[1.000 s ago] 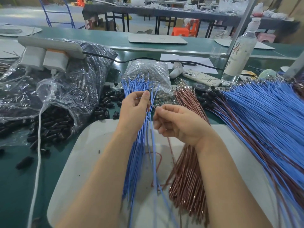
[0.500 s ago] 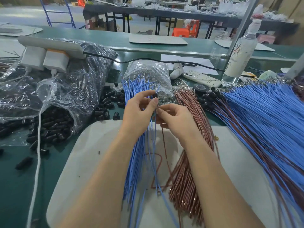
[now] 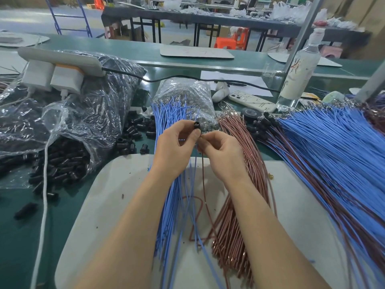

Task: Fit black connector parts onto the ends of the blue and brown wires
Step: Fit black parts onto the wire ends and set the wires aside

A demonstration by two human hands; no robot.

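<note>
Above the white pad (image 3: 100, 205), at the middle of the bench, the left hand (image 3: 174, 149) pinches one black connector (image 3: 196, 125) between thumb and forefinger, its open end turned up toward the camera; the right hand (image 3: 224, 157) meets it just below, fingertips pressed together on the top of a brown wire (image 3: 203, 176) that hangs straight down from the pinch; a blue wire (image 3: 191, 174) drops beside it, though I cannot tell whether the right fingers hold that one too, since the wire ends are hidden behind the fingers. The step in hand looks to be insertion: a wire end is brought to the back of the connector; whether it has entered cannot be seen. The next move calls for lining the terminal up with its cavity and pushing it straight home while the left hand steadies the housing; then the same for the second wire. Supplies lie near: the blue bundle (image 3: 166, 205) under the left wrist; the brown bundle (image 3: 239, 205) under the right; spare connectors (image 3: 133, 134) spilled to the left beside their plastic bag (image 3: 83, 126); a heap of fitted wires (image 3: 333, 147) at the far right.
</note>
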